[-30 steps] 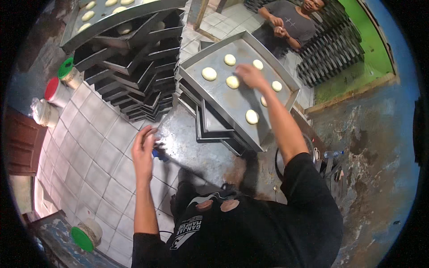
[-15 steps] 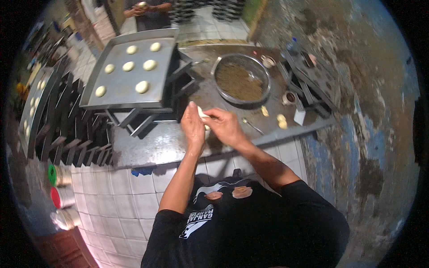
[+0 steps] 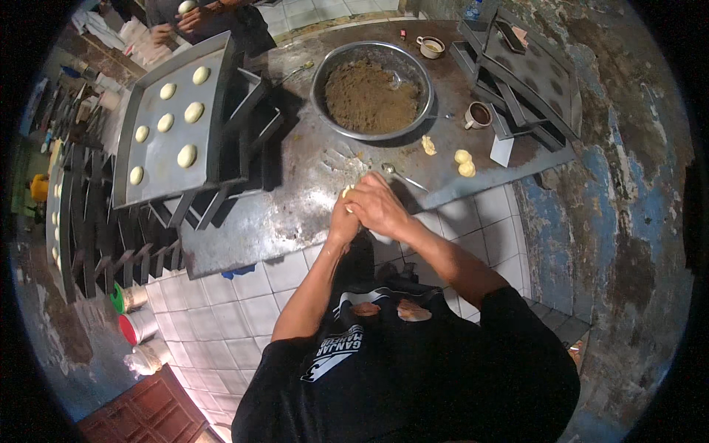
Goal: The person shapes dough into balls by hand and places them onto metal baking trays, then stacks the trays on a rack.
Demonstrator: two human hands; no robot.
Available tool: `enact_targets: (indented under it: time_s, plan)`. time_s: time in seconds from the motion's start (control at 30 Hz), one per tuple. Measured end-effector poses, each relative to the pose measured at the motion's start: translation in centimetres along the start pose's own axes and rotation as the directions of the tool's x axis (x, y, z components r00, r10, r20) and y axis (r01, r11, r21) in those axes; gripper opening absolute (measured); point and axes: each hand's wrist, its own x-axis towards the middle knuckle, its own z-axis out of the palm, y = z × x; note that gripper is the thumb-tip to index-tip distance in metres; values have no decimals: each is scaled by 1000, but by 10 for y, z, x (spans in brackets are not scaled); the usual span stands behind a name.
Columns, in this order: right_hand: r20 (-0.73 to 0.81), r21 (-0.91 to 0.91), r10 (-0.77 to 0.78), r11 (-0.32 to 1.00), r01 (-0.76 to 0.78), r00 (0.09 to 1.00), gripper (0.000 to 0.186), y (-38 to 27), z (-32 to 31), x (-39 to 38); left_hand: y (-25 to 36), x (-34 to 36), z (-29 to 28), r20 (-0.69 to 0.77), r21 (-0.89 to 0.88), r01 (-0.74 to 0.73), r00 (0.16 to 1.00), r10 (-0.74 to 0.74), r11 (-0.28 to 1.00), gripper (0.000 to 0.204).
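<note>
My left hand and my right hand meet above the front edge of a metal worktable, both closed around a small pale dough piece, mostly hidden by my fingers. Just beyond them lie a spoon, a scrap of dough and a few dough lumps. A large steel bowl holds brown crumbly filling. To my left, a baking tray with several round dough pieces rests on stacked trays.
More trays are stacked far left, others at right beside two cups. A co-worker holds dough across the table. Buckets stand on the tiled floor at lower left.
The view has swung from the trays toward the bowl. My right hand left the tray and joined my left around dough; both have since shifted slightly right, the right now covering more of it.
</note>
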Motion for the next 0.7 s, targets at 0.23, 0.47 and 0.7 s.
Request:
enact_targets:
  time_s: [0.23, 0.47, 0.7]
  plan:
    - [-118, -51, 389, 916, -397, 914, 26, 236, -42, 165, 56, 115, -21, -39, -239, -116, 993, 109, 964, 74]
    - [-14, -426, 262, 871, -243, 965, 37, 365, 24, 218, 65, 203, -39, -97, -139, -125, 989, 112, 982, 60]
    - [138, -197, 365, 921, -336, 921, 16, 351, 24, 213, 66, 211, -47, -122, -90, -97, 989, 86, 991, 50]
